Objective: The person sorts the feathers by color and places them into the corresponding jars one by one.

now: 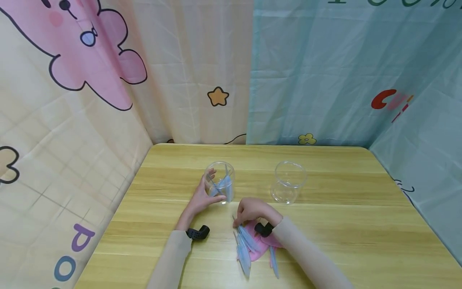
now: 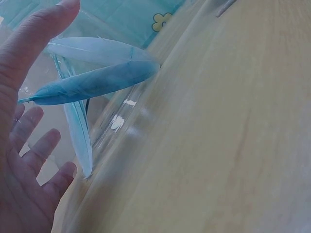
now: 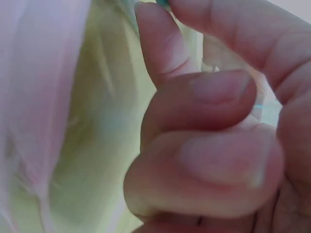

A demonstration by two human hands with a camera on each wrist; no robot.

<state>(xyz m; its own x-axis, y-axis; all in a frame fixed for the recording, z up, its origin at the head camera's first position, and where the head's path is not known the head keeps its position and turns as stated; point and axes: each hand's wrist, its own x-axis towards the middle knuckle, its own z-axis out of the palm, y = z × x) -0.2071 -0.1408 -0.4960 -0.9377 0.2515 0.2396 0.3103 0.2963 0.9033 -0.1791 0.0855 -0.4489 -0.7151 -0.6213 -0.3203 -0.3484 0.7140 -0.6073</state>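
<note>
While left hand (image 1: 202, 199) cups jar (image 1: 218, 170), right hand (image 1: 253, 209) pinches — apparently — feather (image 1: 249, 240); curtain (image 1: 72, 160) shows "O"

- The bare left hand (image 1: 205, 197) lies toward 7 o'clock in the head view, bent into a C, thumb (image 2: 29, 43) stretched apart from its lightly bent fingers (image 2: 41, 150).
- The left forearm, in a long beige cloth sleeve (image 1: 172, 257), runs toward 1 o'clock.
- The bare right hand (image 1: 250, 210), between 5 and 6 o'clock, has its fingertips pinched together, two other fingers (image 3: 214, 97) curled below.
- The right forearm, in a matching sleeve (image 1: 306, 253), slants toward 10 o'clock.
- Each wrist wears a small black device (image 1: 197, 233).
</note>
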